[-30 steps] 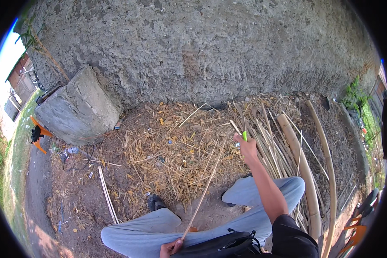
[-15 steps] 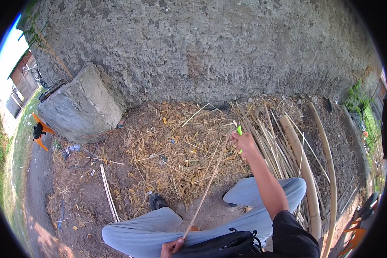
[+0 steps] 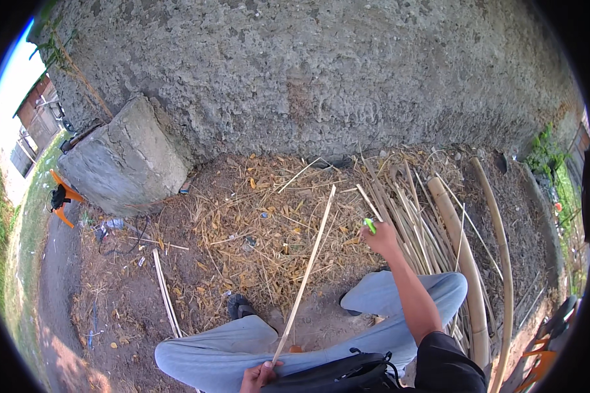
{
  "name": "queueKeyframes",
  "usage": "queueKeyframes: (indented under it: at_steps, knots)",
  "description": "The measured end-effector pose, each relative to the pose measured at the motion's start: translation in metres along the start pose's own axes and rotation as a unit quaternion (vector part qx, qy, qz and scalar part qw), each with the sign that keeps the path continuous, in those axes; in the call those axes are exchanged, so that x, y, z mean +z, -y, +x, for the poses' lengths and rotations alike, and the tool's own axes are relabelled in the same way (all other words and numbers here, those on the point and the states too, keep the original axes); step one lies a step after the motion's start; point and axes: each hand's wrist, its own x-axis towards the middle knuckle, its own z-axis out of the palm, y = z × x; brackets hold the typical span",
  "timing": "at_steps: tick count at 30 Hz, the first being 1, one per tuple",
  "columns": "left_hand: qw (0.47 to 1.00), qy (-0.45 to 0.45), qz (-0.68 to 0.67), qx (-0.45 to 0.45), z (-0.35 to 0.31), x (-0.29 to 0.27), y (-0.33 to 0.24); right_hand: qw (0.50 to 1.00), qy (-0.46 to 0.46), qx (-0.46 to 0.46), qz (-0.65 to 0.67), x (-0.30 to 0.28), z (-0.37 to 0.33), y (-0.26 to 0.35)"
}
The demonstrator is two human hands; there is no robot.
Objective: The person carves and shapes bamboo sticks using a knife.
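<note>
My left hand (image 3: 261, 374), low in the view at my lap, pinches the near end of a long, thin bamboo strip (image 3: 305, 275). The strip slants up and away over the ground between my legs, its far end free. Off to the right of it, my right hand (image 3: 383, 240) is closed around a bright green-handled tool (image 3: 370, 226), apart from the strip. Most of the tool is hidden in the fist, and I cannot make out its blade or tip. My right forearm passes above my right knee.
Many split bamboo strips (image 3: 413, 219) lie at the right beside a thick bamboo pole (image 3: 457, 252) and a thinner curved one (image 3: 495, 229). A rough wall (image 3: 295, 78) rises ahead, with a concrete block (image 3: 128, 157) at left. Dry leaves and shavings (image 3: 262, 229) cover the ground.
My right hand has come nearer and slightly right, away from the bamboo strip's far end. The strip now stands free at that end, showing a paler side; my left hand still holds it.
</note>
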Motion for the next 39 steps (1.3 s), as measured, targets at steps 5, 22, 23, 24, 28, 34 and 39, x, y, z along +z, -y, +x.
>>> queueKeyframes:
  at_steps: [5, 22, 23, 24, 28, 34, 39]
  knots:
    - [0.999, -0.008, -0.005, -0.045, -0.003, 0.004, -0.012, 0.993, -0.113, -0.004, 0.047, 0.006, -0.018, 0.011]
    - [0.998, 0.014, 0.056, -0.018, -0.003, -0.001, -0.012, 0.987, -0.067, -0.081, 0.124, -0.017, -0.048, 0.077]
    - [0.998, 0.016, 0.058, -0.017, -0.002, -0.002, -0.01, 0.987, -0.069, -0.08, 0.124, -0.015, -0.045, 0.078]
    - [0.998, 0.025, 0.051, -0.021, -0.001, -0.004, -0.009, 0.982, -0.098, -0.089, 0.133, -0.012, -0.038, 0.079]
    - [0.998, 0.012, 0.057, -0.02, -0.004, -0.007, -0.006, 0.988, -0.085, -0.061, 0.112, -0.025, -0.018, 0.089]
    - [0.991, 0.039, 0.103, -0.077, -0.009, -0.028, 0.006, 0.976, -0.121, -0.134, 0.119, -0.03, -0.011, 0.1]
    - [0.987, -0.023, 0.105, -0.118, -0.026, -0.02, -0.022, 0.961, -0.168, -0.217, 0.024, -0.034, -0.009, 0.092]
